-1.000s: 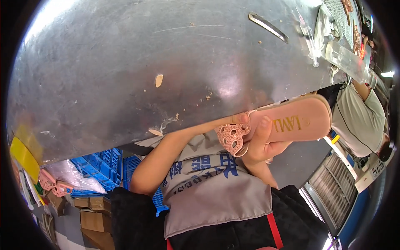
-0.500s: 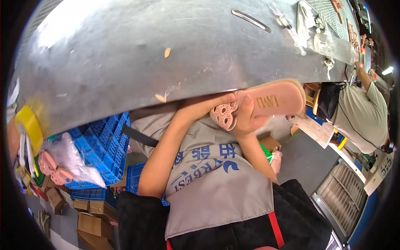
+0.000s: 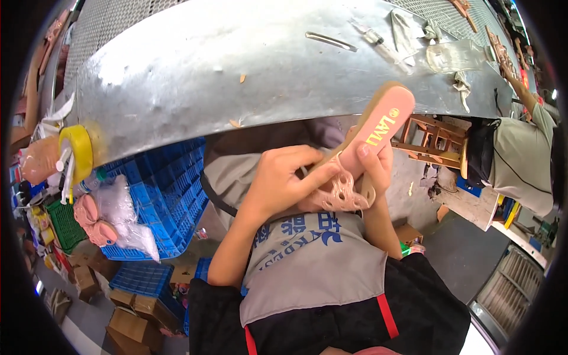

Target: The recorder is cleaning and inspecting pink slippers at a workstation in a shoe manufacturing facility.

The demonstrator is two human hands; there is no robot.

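A pink slide sandal (image 3: 381,121) with a cut-out strap is held in front of my grey apron, heel end pointing up and to the right over the table's edge. My left hand (image 3: 290,177) grips it by the perforated strap, thumb on top and fingers curled at the side. Around the sole near the strap, my right hand (image 3: 377,165) is closed with its thumb pressed on the insole. The fingers of the right hand are mostly hidden behind the sandal.
The metal table (image 3: 177,94) carries a cutter-like tool (image 3: 331,41), a syringe (image 3: 381,47), a clear bottle (image 3: 455,56) and a yellow tape roll (image 3: 76,148). Left below stands a blue crate (image 3: 168,195) with pink sandals (image 3: 94,220) beside plastic wrap. A co-worker (image 3: 520,160) is at the right.
The sandal has turned more upright, its heel end rising. My left hand now has its thumb over the strap. The view has shifted, showing more of the table's left end.
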